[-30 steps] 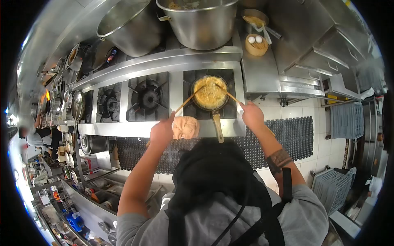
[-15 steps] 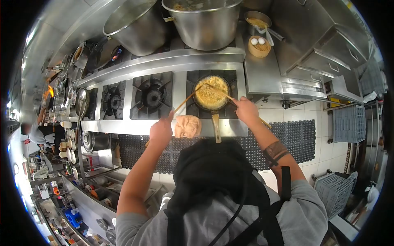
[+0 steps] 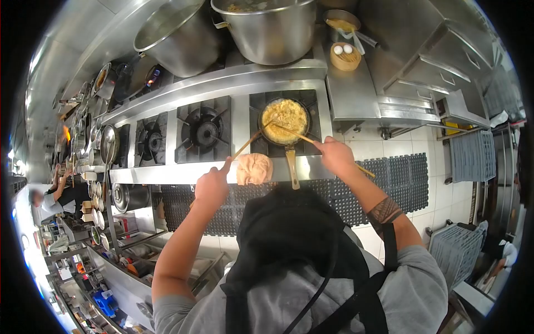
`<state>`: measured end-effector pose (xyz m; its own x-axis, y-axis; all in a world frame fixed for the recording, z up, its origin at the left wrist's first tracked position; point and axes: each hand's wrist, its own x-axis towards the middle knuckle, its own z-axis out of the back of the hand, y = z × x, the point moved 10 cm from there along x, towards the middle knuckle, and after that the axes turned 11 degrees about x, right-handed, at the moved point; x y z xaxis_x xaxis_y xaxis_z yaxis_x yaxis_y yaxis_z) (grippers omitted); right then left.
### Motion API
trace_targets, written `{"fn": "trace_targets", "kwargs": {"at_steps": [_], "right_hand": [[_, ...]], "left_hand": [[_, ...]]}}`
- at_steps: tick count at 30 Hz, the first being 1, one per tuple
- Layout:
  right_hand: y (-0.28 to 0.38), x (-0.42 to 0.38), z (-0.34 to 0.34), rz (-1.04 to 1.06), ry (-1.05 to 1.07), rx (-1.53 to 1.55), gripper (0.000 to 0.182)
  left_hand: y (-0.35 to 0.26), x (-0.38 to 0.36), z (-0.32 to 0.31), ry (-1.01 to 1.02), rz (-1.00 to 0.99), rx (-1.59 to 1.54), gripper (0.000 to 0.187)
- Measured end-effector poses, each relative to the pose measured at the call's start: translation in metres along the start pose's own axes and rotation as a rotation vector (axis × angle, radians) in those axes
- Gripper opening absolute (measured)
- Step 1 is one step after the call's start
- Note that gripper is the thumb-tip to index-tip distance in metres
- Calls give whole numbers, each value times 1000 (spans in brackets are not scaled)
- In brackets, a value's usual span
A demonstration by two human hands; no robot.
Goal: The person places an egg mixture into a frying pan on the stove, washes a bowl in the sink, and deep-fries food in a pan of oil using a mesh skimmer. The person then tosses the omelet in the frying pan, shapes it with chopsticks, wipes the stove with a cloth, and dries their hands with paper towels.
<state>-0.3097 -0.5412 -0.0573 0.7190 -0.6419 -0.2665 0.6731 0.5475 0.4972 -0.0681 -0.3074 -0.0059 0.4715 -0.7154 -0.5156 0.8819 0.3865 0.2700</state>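
A frying pan [image 3: 292,167] sits on the right-hand burner, its handle pointing towards me. Yellow egg mixture [image 3: 285,114], lumpy and partly set, covers its base. My left hand [image 3: 212,186] is closed round a long wooden chopstick [image 3: 248,143] that slants up into the pan. From the other side, my right hand [image 3: 335,157] grips a second wooden chopstick [image 3: 302,137], whose back end sticks out past the wrist. Both tips rest in the egg near the pan's left half, close together. A crumpled peach-coloured cloth [image 3: 255,168] lies on the stove's front ledge, between my left hand and the handle.
Two large steel pots [image 3: 266,33] stand behind the burners. At the back right are a bamboo container [image 3: 345,57] with two eggs and a small pan [image 3: 340,23]. Burner grates [image 3: 204,129] extend leftwards. Grey crates [image 3: 473,156] stand right. Another person [image 3: 53,197] works far left.
The chopstick tips have shifted down and left within the egg, towards the near side of the pan. Both hands keep their grip. The whole view has moved slightly.
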Motion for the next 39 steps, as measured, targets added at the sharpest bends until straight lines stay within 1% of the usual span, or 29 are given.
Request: {"fn": "trace_targets", "kwargs": {"at_steps": [2,5,8,10,12,14,15,18,20,21,23,27,29,30,32,33,35,39], "right_hand": [[4,2,-11,52,-5,-48,43],[-18,13,-19,18,33,-99,41],[-30,10,-1,-9,57,-141,40],[-16,0,17,6,68,-143,40],[-10,-4,15,17,87,-142,41],[-2,1,14,93,31,-161,40],[-5,6,14,94,29,-162,40],[-25,15,23,34,24,-227,36],[-27,13,48,82,-29,-211,30],[-27,13,57,82,-30,-212,30],[-20,11,72,129,-71,-250,28],[-27,30,68,113,-70,-271,27],[-44,38,67,69,-94,-332,26],[-42,34,73,70,-93,-331,26],[-28,26,94,84,-79,-352,24],[-25,28,92,83,-76,-347,24],[-17,27,93,75,-135,-260,34],[-46,48,50,16,-71,-211,32]], "left_hand": [[-10,2,-4,-36,-66,43,64],[-5,14,-18,-52,-59,59,65],[6,11,-10,-39,-42,40,65],[5,-4,11,-39,-42,33,64],[1,-8,13,-29,-47,26,63],[-12,-5,13,-90,-125,9,63],[-16,-1,11,-92,-125,9,63],[-23,3,1,-47,-138,4,63],[-20,-3,3,-10,-117,-16,63],[-21,-5,4,-11,-118,-17,63],[-29,-13,11,-110,-140,-16,73],[-46,-2,-1,-148,-169,-25,73],[-47,0,-12,-66,-157,-15,71],[-45,-4,-7,-65,-156,-15,71],[-39,-15,3,6,-140,11,67],[-37,-15,6,12,-141,14,67],[-34,-11,22,-91,-99,-32,69],[-30,18,-6,-92,-98,4,71]]}}
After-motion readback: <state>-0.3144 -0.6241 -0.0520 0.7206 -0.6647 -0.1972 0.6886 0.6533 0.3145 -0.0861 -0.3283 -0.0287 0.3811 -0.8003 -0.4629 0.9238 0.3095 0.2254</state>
